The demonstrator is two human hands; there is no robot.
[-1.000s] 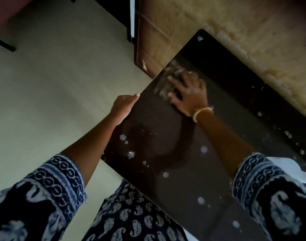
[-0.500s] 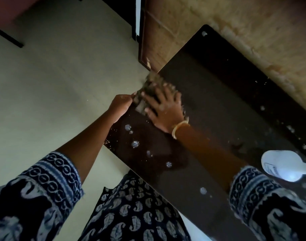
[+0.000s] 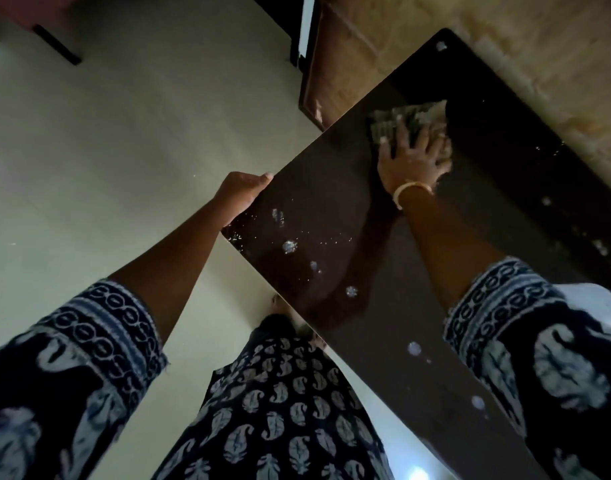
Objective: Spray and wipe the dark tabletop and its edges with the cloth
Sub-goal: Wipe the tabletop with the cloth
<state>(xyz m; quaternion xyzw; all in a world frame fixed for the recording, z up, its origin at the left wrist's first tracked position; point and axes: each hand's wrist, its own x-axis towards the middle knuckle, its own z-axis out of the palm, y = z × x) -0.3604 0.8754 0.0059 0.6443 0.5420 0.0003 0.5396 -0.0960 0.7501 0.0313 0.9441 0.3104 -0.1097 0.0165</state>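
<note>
The dark glossy tabletop (image 3: 332, 188) runs diagonally from upper right to lower right, dotted with white spray droplets. My right hand (image 3: 413, 157) lies flat with spread fingers on the pale cloth (image 3: 406, 116), pressing it onto the far part of the top. A light bangle circles that wrist. My left hand (image 3: 243, 190) grips the table's left edge, thumb on top and fingers curled under it. The white spray bottle (image 3: 595, 306) peeks out behind my right sleeve at the right.
A pale floor (image 3: 124, 150) spreads to the left of the table. Brown wooden furniture (image 3: 335, 64) and a brick-like wall (image 3: 539, 46) stand beyond the far end. My patterned clothing fills the lower frame.
My right hand has swept the cloth away from the left edge, near my left hand, out toward the far middle of the tabletop. My left hand stays on the edge.
</note>
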